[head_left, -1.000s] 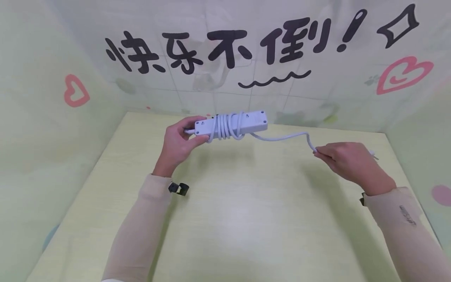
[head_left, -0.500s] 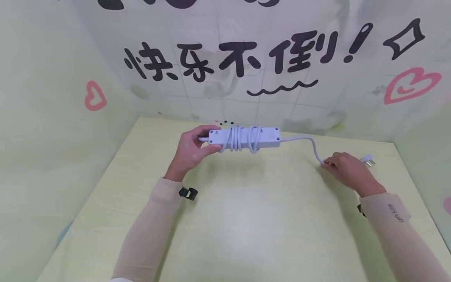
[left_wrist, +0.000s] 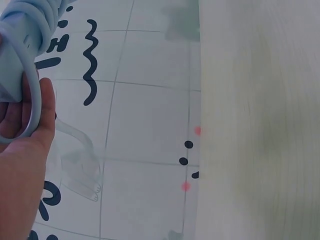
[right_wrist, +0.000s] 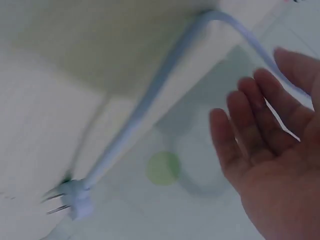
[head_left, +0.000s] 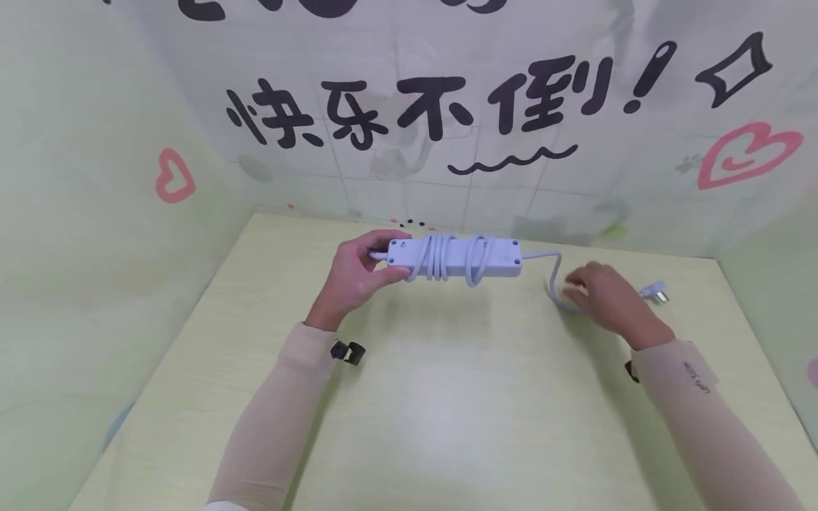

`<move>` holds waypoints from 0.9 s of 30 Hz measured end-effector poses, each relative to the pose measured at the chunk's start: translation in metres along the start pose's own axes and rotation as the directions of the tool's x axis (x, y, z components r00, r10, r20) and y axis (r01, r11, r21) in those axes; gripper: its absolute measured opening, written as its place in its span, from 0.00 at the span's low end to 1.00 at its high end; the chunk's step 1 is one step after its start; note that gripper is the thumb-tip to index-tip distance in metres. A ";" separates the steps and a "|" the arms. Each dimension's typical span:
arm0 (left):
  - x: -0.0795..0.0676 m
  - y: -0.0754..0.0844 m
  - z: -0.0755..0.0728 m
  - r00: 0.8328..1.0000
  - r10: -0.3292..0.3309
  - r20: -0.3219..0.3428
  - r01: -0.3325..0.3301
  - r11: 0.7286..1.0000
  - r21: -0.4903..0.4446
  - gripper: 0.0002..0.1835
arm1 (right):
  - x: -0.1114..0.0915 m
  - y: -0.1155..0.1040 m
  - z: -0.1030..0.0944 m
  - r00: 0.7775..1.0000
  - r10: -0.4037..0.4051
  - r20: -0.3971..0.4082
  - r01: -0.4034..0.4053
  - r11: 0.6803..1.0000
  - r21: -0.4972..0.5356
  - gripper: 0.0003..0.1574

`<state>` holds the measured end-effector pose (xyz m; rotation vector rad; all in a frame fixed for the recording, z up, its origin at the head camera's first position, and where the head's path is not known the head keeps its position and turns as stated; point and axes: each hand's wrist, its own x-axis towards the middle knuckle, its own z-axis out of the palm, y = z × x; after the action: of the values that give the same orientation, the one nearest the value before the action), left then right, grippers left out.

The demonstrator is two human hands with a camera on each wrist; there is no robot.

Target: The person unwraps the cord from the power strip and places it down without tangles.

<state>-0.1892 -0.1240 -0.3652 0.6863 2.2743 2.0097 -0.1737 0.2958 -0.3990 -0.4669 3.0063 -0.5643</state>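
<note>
My left hand [head_left: 355, 273] grips the left end of a white power strip [head_left: 501, 261], thumb in front and fingers behind, holding it above the table. Several turns of its cord [head_left: 437, 257] wrap around the body. From the right end the loose cord [right_wrist: 150, 92] runs down past my right hand [head_left: 606, 297] to a plug [right_wrist: 77, 200] with metal prongs. In the right wrist view that hand's fingers are relaxed and apart, with the cord passing beside them, not pinched. The left wrist view shows a loop of cord [left_wrist: 33, 90] over the left hand's fingers.
A pale wooden table [head_left: 434, 397] lies below both hands. Behind it hangs a printed sheet [head_left: 383, 163] with black lettering, and similar walls [head_left: 77, 248] close in the sides.
My right hand has let go of the cord and moved slightly left; the cord sags lower and the plug hangs down. The left hand and power strip have shifted right in view.
</note>
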 end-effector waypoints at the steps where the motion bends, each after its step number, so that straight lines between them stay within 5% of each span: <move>1: 0.000 0.000 0.001 1.000 0.001 0.002 -0.001 1.000 0.000 0.25 | 0.004 -0.008 -0.004 0.997 -0.013 -0.076 0.016 0.999 0.040 0.17; 3: -0.001 0.001 0.002 1.000 0.005 0.007 -0.005 1.000 0.002 0.26 | 0.014 -0.026 -0.012 0.964 -0.066 -0.256 0.097 0.989 0.108 0.16; 5: -0.001 0.001 0.002 1.000 0.010 0.012 -0.010 1.000 0.001 0.26 | 0.025 -0.044 -0.019 0.905 -0.150 -0.398 0.216 0.968 0.128 0.15; 6: -0.002 0.002 0.003 1.000 0.011 0.015 -0.011 1.000 -0.002 0.26 | 0.030 -0.052 -0.022 0.879 -0.201 -0.432 0.279 0.952 0.125 0.16; 8: -0.002 0.003 0.004 1.000 0.014 0.021 -0.014 1.000 -0.006 0.26 | 0.038 -0.068 -0.027 0.862 -0.291 -0.415 0.372 0.919 0.128 0.19; 12: -0.004 0.003 0.005 1.000 0.014 0.026 -0.014 1.000 -0.008 0.26 | 0.047 -0.085 -0.032 0.945 -0.299 -0.134 0.325 0.906 0.272 0.24; 16: -0.006 0.003 0.005 0.999 0.017 0.033 -0.016 1.000 -0.004 0.26 | 0.049 -0.089 -0.034 0.970 -0.239 0.055 0.212 0.930 0.302 0.24; 21: -0.009 0.000 0.003 0.999 -0.002 0.052 0.001 1.000 0.020 0.25 | 0.049 -0.087 -0.034 0.967 -0.255 0.028 0.237 0.929 0.283 0.14; 27: -0.012 -0.005 0.002 0.996 -0.061 0.064 0.055 0.995 0.088 0.25 | 0.038 -0.092 -0.041 0.939 -0.292 -0.179 0.330 0.911 0.247 0.07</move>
<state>-0.1797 -0.1268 -0.3737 0.6735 2.3266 1.8448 -0.1879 0.2169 -0.3273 -0.9305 2.9241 -1.0605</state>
